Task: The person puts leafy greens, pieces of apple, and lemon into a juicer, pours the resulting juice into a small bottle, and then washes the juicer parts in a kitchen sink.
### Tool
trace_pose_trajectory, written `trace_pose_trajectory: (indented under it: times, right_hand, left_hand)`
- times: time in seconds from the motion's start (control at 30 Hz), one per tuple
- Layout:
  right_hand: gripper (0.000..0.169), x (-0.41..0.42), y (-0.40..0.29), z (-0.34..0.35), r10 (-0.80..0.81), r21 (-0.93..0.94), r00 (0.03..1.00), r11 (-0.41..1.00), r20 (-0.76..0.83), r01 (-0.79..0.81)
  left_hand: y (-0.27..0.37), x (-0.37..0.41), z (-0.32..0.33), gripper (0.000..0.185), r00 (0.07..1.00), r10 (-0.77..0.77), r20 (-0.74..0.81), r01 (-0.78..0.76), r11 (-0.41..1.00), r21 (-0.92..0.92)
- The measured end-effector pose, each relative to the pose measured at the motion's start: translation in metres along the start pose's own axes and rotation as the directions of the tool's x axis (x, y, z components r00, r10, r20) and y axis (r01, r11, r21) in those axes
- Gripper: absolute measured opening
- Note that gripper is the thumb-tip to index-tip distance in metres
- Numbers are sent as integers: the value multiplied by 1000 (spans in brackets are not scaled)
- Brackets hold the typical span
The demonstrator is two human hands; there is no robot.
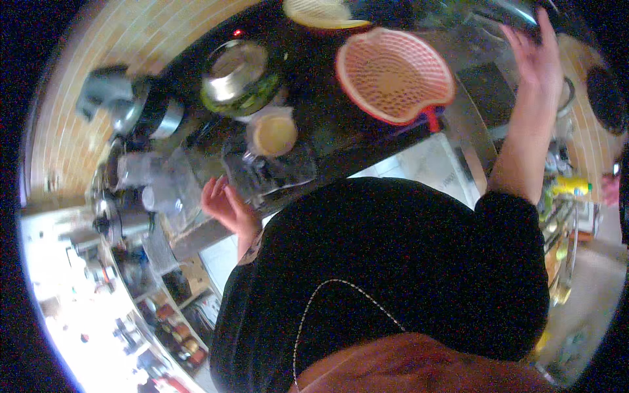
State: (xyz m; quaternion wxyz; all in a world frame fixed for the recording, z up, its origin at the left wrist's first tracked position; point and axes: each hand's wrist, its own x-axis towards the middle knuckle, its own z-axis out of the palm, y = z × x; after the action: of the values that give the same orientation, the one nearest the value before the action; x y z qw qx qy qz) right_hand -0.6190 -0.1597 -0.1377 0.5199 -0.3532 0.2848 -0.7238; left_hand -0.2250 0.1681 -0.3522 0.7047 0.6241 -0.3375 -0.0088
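My left hand [229, 206] is raised at the counter's near edge with loosely bent fingers and nothing in it. Beside it lie clear plastic packaging [172, 191] and a dark glossy tray or bag [270, 169]. A round tub with tan contents [275, 135] sits just beyond. At the upper right my right hand [538, 66] reaches out, fingers spread around a dark, shiny-edged object [516, 17]. Blur hides whether it grips that object. A red-and-white plastic colander [395, 76] rests on the dark counter [314, 93] between my hands.
A metal bowl [238, 69] rests over green leaves [245, 100]. A pale yellow basket [319, 12] is at the far edge. Dark and steel cookware [167, 118] stands at left. Behind my right arm are a yellow bottle [570, 186] and a rack [560, 231]. Part of another person's hand [611, 190] shows far right.
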Motion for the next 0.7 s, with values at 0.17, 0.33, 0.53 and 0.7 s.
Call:
trace_pose_trajectory:
  times: [0.17,0.33,0.53,0.7]
  right_hand:
    - [43,-32,-59,-153,-441,-514,865,813,-241,271]
    - [50,-46,-11,-247,-580,-972,810,228,-91,55]
    - [56,20,97,-348,-376,-942,868,214,-325,-260]
    - [57,50,171,-371,-362,-951,882,185,-302,-249]
  left_hand:
    - [21,-13,43,35,996,87,1,-87,996,24]
    - [43,-36,109,35,979,149,142,-152,988,12]
    - [75,-65,168,39,904,275,327,-336,930,147]
    - [87,-87,184,40,910,247,334,-313,936,161]
